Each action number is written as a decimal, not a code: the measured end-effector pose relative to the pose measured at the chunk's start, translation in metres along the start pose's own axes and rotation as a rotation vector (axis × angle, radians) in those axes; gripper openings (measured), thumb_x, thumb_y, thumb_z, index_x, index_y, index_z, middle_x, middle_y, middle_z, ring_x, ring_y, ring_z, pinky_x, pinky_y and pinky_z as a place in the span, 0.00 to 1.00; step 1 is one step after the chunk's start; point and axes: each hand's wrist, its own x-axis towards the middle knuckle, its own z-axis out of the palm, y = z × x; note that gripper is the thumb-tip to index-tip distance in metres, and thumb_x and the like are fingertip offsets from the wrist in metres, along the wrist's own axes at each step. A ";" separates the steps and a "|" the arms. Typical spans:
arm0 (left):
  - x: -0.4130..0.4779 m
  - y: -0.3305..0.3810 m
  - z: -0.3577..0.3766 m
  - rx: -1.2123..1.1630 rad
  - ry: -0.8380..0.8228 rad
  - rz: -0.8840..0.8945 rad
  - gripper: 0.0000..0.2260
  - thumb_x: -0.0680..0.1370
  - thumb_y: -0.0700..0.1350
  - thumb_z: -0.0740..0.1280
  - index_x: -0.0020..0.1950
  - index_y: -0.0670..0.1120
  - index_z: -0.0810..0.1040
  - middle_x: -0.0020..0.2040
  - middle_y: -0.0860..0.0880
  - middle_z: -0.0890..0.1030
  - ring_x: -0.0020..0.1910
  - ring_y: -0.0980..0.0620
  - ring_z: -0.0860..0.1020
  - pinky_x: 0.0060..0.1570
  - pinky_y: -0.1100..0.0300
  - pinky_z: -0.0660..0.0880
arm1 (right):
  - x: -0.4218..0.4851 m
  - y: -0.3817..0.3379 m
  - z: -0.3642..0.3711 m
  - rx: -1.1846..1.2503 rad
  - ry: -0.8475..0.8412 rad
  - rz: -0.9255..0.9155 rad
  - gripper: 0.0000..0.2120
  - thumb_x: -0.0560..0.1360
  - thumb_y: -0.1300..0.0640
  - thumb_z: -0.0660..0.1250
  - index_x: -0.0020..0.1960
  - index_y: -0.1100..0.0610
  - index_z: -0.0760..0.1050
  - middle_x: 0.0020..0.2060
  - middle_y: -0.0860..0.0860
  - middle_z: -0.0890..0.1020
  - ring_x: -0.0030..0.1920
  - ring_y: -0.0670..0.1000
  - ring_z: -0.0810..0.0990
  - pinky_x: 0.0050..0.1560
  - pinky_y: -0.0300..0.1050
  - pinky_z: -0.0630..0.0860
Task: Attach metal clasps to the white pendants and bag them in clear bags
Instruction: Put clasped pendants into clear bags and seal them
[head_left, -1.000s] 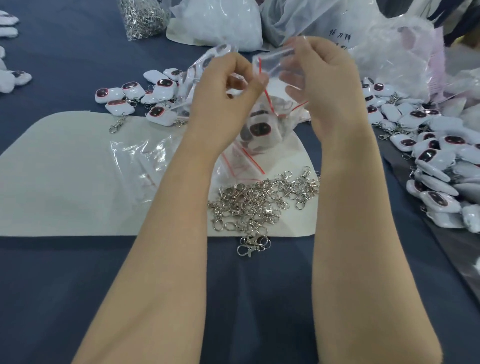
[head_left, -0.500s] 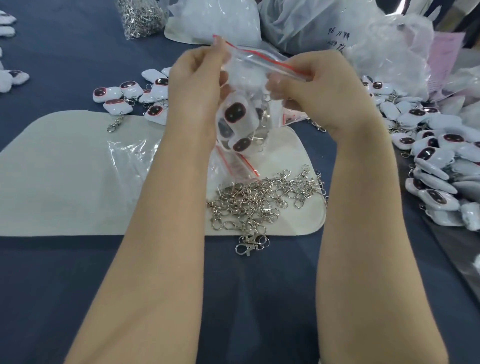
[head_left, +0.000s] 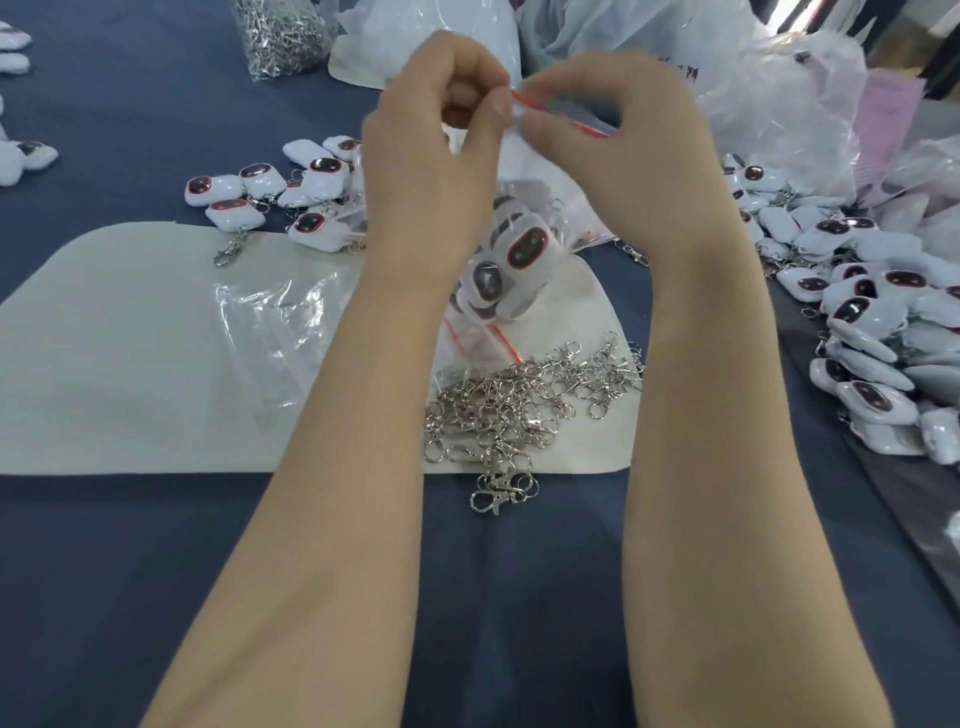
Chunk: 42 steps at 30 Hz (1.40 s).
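- Two hands are raised over the table: the left hand and right hand meet at the red-striped top edge of a clear bag.
- Both pinch that edge, thumb and fingertips pressed together on the strip; the left hand's fingers curl inward, so their tips are mostly hidden.
- The bag hangs between the wrists, above the white mat, with several white pendants inside; their count is hard to make out, perhaps three or four.
- Only a short bit of the bag's red strip shows; the rest sits behind the right hand.
- Loose clasps lie in a pile on the mat's near right corner, a few spilling onto the blue cloth.
- Spare bags lie flat on the mat, partly covered by the left forearm.
- More pendants sit left and in a heap right, cut off by the frame edge.
- A sack of clasps at the top is cropped.
- Faint dark writing on a white plastic bag behind the right hand is unreadable.
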 end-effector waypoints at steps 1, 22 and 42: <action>-0.001 0.000 0.001 0.016 -0.008 0.019 0.04 0.76 0.38 0.64 0.48 0.44 0.76 0.39 0.54 0.78 0.41 0.57 0.77 0.44 0.71 0.67 | -0.001 -0.004 0.001 -0.031 -0.019 -0.024 0.12 0.76 0.50 0.67 0.57 0.52 0.81 0.47 0.42 0.81 0.51 0.39 0.77 0.52 0.29 0.71; -0.001 -0.007 -0.003 -0.001 -0.060 -0.073 0.08 0.77 0.41 0.65 0.41 0.52 0.73 0.37 0.60 0.75 0.37 0.62 0.73 0.44 0.70 0.70 | -0.002 -0.007 0.009 -0.062 0.010 -0.056 0.06 0.77 0.56 0.66 0.50 0.56 0.81 0.43 0.47 0.82 0.50 0.45 0.79 0.56 0.37 0.73; 0.000 -0.006 0.001 -0.054 -0.028 -0.119 0.02 0.79 0.39 0.64 0.47 0.43 0.76 0.38 0.55 0.76 0.37 0.61 0.73 0.44 0.69 0.70 | -0.001 -0.003 0.014 -0.032 0.063 -0.093 0.06 0.76 0.56 0.67 0.51 0.58 0.78 0.40 0.41 0.76 0.43 0.38 0.73 0.46 0.25 0.66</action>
